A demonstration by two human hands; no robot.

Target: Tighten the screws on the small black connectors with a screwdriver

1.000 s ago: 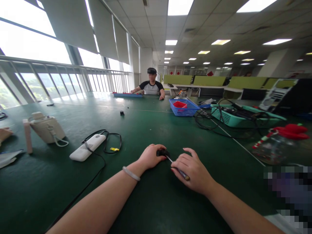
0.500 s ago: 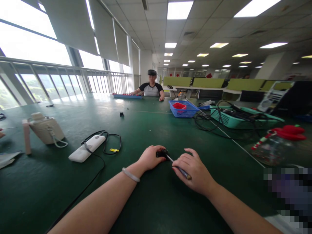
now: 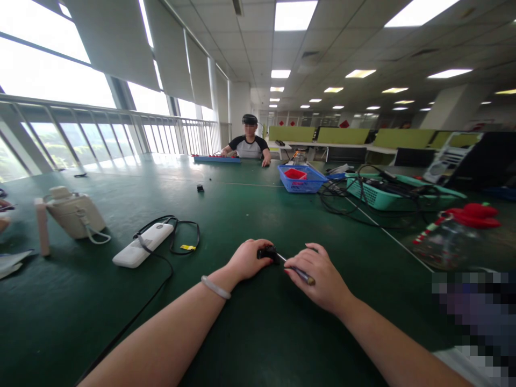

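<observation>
The small black part is largely covered by the left hand; from where I stand its form is indistinct, as is the point where the slim tool meets it. Left hand: low, clamped on the part at the green tabletop. Right hand: just beside, fingers closed around the tool, shaft angled toward the part. Blue basket: contains a red container. Teal basket: tangled black cables, separate items not discernible.

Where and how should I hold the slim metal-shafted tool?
Grip the slim metal-shafted tool by its handle, likely from the right, as the right hand does: its thinner shaft points left at the small black object in the left hand.
</observation>
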